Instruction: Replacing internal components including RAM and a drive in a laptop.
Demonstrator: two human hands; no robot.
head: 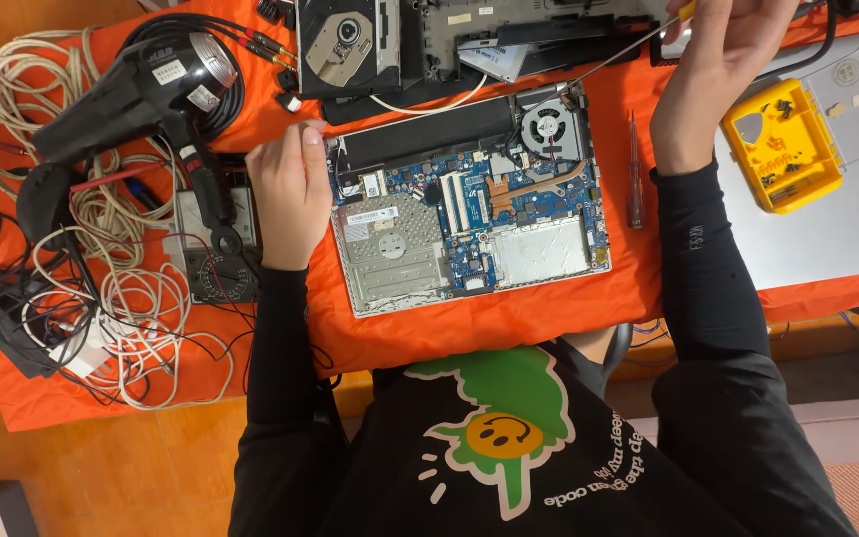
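Black long sleeves and a printed black shirt are filling the bottom edge, above a wooden floor. Beyond them an orange cloth is covering the table. An opened laptop base is lying there, circuit board, round fan and copper pipe showing. Left hand is resting curled against its left edge, holding nothing. Right hand, partly cut off, is gripping a thin-shafted screwdriver touching the fan corner.

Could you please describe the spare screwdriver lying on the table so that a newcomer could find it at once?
Start at the opened laptop on the orange cloth. Just off its fan-side edge, beside the right hand's wrist, lies a slim screwdriver. Unlike the one held, it lies untouched.
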